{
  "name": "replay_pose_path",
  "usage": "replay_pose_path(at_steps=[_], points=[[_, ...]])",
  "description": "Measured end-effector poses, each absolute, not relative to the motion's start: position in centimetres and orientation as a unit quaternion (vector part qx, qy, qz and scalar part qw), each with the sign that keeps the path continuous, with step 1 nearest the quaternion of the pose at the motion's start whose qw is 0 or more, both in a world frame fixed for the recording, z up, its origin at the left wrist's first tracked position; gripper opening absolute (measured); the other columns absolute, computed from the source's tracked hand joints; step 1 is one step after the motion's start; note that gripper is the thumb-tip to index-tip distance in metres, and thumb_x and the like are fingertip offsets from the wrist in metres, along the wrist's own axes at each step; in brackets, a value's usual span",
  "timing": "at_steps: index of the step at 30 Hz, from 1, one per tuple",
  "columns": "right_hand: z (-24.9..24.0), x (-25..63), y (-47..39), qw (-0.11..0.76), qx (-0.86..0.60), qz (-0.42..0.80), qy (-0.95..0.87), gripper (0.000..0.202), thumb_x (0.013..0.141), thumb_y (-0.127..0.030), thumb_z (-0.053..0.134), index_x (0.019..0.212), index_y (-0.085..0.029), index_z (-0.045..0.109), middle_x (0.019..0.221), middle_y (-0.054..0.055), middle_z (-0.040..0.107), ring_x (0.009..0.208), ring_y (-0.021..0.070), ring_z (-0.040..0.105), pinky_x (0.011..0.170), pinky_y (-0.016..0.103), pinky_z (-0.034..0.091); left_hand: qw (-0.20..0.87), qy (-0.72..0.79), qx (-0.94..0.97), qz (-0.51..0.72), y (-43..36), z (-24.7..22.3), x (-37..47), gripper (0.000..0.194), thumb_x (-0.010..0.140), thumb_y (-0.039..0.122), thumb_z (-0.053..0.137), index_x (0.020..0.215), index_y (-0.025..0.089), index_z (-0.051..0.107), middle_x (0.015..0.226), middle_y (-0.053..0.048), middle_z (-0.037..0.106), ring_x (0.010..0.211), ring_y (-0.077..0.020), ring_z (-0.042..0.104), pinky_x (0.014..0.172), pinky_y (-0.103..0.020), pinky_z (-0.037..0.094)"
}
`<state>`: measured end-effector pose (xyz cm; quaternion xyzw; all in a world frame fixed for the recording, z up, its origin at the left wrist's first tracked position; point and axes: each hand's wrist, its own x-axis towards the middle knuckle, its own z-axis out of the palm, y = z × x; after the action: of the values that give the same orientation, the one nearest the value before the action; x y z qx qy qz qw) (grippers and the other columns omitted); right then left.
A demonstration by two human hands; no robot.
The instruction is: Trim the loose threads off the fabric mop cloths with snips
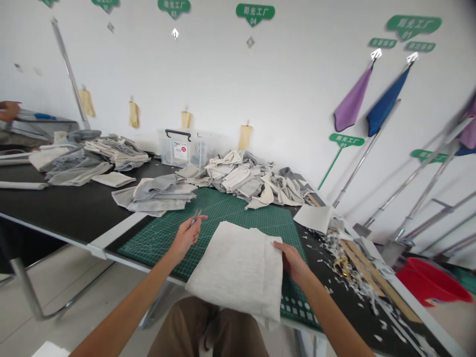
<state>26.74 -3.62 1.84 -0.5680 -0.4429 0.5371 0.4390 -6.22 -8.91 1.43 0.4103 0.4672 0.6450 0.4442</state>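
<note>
Green wall sign right above clear box (199, 152): 03 (174, 7). Up-right of box: 阳光工厂 04 (255, 12). Far right of box: big 阳光工厂 01 (414, 26), plus smaller 阳光工厂 01 (347, 141) lower down. Cropped sign (106, 4) up-left of box, maybe 02. Label (181, 150) on box: print too tiny, sorry.

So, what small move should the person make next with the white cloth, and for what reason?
I would probably have the right hand slide the white cloth farther onto the green cutting mat. That hand grips the cloth's right edge, while its near side seems to hang past the mat. The left hand holds a small pointed tool.
</note>
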Motion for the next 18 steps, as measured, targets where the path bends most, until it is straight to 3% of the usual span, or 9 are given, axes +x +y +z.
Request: replay_pose_path(at_steps=[3, 7, 11, 14, 18], points=[[2.0, 27.6, -4.7, 0.406, -0.523, 0.586, -0.468, 0.036, 0.068, -0.038, 0.072, 0.097, -0.016, 0.067, 0.095, 0.011, 0.073, 0.082, 0.0254, 0.07, 0.068, 0.035, 0.056, 0.455, 0.472, 0.501, 0.566, -11.1, 3.2, -4.4, 0.053, 0.083, 0.054, 0.055, 0.118, 0.014, 0.06, 0.059, 0.007, 0.033, 0.044, -0.0054, 0.022, 0.04, -0.017, 0.016], [1.7, 27.5, -6.6, 0.382, -0.431, 0.581, -0.575, 0.053, 0.06, -0.029, 0.08, 0.11, -0.02, 0.064, 0.113, 0.008, 0.069, 0.104, 0.0274, 0.064, 0.086, 0.037, 0.052, 0.378, 0.504, 0.635, 0.447, -14.2, 5.4, -1.2, 0.046, 0.092, 0.05, 0.042, 0.112, 0.016, 0.066, 0.063, 0.002, 0.047, 0.054, -0.0102, 0.039, 0.048, -0.02, 0.028], [0.1, 26.9, -5.7, 0.421, -0.454, 0.539, -0.571, 0.039, 0.065, -0.027, 0.073, 0.102, -0.017, 0.066, 0.105, 0.009, 0.072, 0.095, 0.0281, 0.067, 0.081, 0.039, 0.054, 0.317, 0.513, 0.713, 0.358, -15.3, 6.1, 0.8, 0.04, 0.095, 0.043, 0.037, 0.105, 0.022, 0.071, 0.088, -0.002, 0.069, 0.08, -0.0178, 0.058, 0.073, -0.024, 0.041], [-1.0, 26.5, -3.6, 0.456, -0.488, 0.488, -0.563, 0.033, 0.066, -0.023, 0.067, 0.098, -0.016, 0.067, 0.098, 0.007, 0.073, 0.089, 0.0258, 0.067, 0.077, 0.036, 0.054, 0.304, 0.514, 0.734, 0.323, -14.8, 5.3, 1.0, 0.036, 0.093, 0.041, 0.043, 0.106, 0.024, 0.072, 0.106, -0.003, 0.071, 0.098, -0.0228, 0.061, 0.088, -0.028, 0.04], [-1.7, 26.1, -1.7, 0.471, -0.498, 0.458, -0.566, 0.029, 0.063, -0.021, 0.065, 0.091, -0.016, 0.069, 0.094, 0.006, 0.073, 0.087, 0.0244, 0.066, 0.076, 0.033, 0.052, 0.288, 0.533, 0.737, 0.3, -14.0, 3.7, 0.5, 0.033, 0.086, 0.042, 0.055, 0.104, 0.022, 0.073, 0.103, -0.005, 0.073, 0.091, -0.024, 0.065, 0.083, -0.028, 0.043]])
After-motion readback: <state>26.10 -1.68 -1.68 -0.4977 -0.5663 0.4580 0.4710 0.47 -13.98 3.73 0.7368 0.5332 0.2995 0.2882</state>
